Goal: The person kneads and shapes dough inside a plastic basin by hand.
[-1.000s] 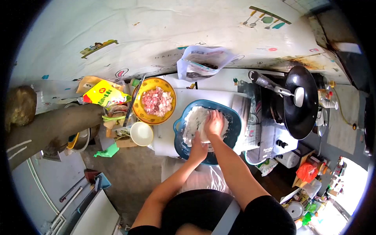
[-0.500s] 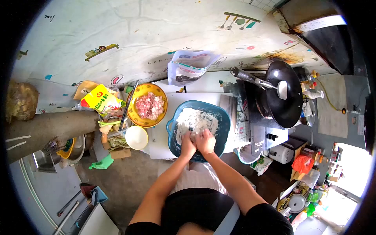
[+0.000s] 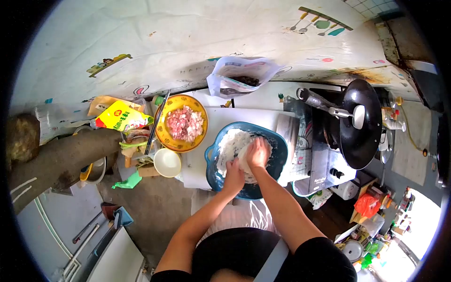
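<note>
Head view: both forearms reach forward from the near edge and converge inside the blue basin [image 3: 279,162]. Right hand [image 3: 258,153] is farther in, palm down, fingers extended forward, pressing on a pale lump in the flour mix [image 3: 231,142]. Left hand [image 3: 233,176] is nearer and to the left, thumb side up, against the lump's near left edge. Fingertips partly buried; can't tell whether either hand grips the lump or just pushes on it.

Flour mix: white, loose and powdery on the far left, clumpier around the hands, with smears up the basin wall. Sits mid-basin; basin is on the white surface [image 3: 193,175], in front of the torso.

Left of basin: yellow bowl [image 3: 171,145] holding diced pink meat [image 3: 184,123], white bowl [image 3: 167,162] just nearer. Right: wok [image 3: 364,148] on the stove [image 3: 324,171].

Text: stove front panel carries a brand starting "Nact", rest too small. Wall [image 3: 155,51] print shows "HAPP", remainder unclear. Yellow packet [image 3: 123,117] at far left has a red logo and green Chinese characters, not cleanly legible.
</note>
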Action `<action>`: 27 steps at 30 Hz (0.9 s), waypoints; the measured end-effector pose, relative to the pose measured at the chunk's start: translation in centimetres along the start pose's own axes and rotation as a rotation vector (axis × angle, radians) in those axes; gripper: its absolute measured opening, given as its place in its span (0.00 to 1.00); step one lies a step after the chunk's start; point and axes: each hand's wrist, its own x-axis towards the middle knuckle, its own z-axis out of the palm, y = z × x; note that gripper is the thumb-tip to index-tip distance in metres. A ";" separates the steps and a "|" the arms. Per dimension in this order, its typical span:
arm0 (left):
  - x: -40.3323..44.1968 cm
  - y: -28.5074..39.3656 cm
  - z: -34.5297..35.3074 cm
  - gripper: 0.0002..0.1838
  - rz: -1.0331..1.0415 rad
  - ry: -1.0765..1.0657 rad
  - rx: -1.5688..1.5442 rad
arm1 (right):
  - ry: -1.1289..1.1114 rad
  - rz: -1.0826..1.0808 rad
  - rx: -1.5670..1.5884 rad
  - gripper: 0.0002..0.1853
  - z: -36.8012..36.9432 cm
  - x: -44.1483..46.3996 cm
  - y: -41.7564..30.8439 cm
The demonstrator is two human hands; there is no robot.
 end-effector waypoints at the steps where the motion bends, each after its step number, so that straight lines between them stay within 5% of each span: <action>1: -0.3 0.0 0.5 0.31 0.000 0.021 -0.032 | -0.003 0.019 -0.006 0.08 0.0 0.4 0.1; 5: -0.7 -2.5 4.2 0.34 0.165 0.243 -0.004 | 0.043 0.019 0.034 0.09 0.3 0.7 0.1; 8: 0.0 -1.6 3.0 0.31 -0.107 0.125 -0.200 | -0.001 0.013 0.096 0.12 -0.3 0.5 0.1; 11: 1.3 -2.9 2.6 0.26 -0.155 0.107 -0.108 | -0.097 0.059 0.239 0.18 -2.8 0.1 -0.4; 15: 2.0 -5.4 3.8 0.18 -0.173 0.202 -0.426 | -0.122 0.030 0.328 0.17 -6.2 -1.6 -0.9; 18: 2.3 -7.2 3.6 0.16 -0.086 0.071 -0.300 | -0.075 0.061 0.332 0.10 -5.4 -4.8 -1.4; 20: 1.9 -5.7 2.5 0.15 -0.058 0.100 -0.221 | 0.111 -0.298 0.276 0.08 -4.8 -5.3 -1.7; 27: 2.3 -3.2 -0.2 0.14 -0.047 0.107 -0.044 | 0.003 -0.177 -0.045 0.09 -1.2 -2.4 -1.7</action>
